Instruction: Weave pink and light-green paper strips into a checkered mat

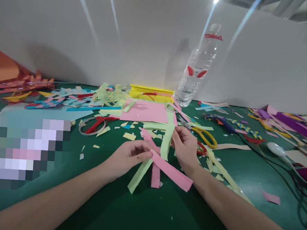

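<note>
Pink and pale green paper strips cross one another between my hands, above the green table. My left hand (131,155) pinches the crossing, thumb on top, where a pink paper strip (172,170) slants down to the right. One green tail (139,176) points down to the left, and another pink tail (155,172) hangs straight toward me. On the other side, my right hand (185,144) has its thumb and fingers closed on the upright green paper strip (166,142), which curves upward. The fingertips behind that strip are partly hidden.
Yellow-handled scissors (205,137) and a red handle (202,148) lie just beyond my right hand. Pink sheets (145,111) and paper scraps lie ahead. A plastic bottle (195,72) leans at the wall. A corded glue gun (227,126) and white spoon (276,149) are right.
</note>
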Demonstrator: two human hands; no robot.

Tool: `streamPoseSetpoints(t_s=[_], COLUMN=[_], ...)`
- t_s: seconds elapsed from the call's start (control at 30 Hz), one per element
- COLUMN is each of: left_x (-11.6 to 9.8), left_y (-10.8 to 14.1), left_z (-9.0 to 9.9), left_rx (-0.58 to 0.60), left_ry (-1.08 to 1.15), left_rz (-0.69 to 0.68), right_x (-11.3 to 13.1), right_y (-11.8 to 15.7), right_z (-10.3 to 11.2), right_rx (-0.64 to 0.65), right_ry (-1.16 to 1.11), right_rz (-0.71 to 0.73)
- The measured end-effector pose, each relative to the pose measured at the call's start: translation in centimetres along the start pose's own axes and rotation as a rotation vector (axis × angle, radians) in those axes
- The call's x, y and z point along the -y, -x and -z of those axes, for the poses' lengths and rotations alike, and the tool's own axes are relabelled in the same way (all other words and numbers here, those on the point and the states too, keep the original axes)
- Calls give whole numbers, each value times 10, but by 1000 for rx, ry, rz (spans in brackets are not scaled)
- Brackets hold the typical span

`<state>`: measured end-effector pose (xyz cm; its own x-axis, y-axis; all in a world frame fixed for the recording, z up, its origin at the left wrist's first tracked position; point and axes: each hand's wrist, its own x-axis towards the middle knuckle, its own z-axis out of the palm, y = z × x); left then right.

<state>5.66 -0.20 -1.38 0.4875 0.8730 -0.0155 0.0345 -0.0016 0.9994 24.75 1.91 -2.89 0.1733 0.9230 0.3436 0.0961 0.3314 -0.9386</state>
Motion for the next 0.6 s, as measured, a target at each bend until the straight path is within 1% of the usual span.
streamPoseSetpoints(t_s=[0.1, 0.23, 0.3, 0.5, 0.6], left_x=[0, 0, 0, -2, -1], left_y=[0, -1, -1, 0, -1], left_z=[0, 2, 3, 1, 0], left_rx=[-18, -47, -50, 26, 38], left_ry=[-1, -1, 7, 60, 59], left_rz=[4, 62, 66, 16, -1], right_x=[-1, 0, 0, 1, 1], right_y=[1, 1, 0, -2, -2], right_z=[1, 3, 3, 2, 2], right_rx=[-13, -13, -18, -22, -12], right_ry=[19, 85, 89, 83, 85], right_rz=[16, 0, -9, -30, -29])
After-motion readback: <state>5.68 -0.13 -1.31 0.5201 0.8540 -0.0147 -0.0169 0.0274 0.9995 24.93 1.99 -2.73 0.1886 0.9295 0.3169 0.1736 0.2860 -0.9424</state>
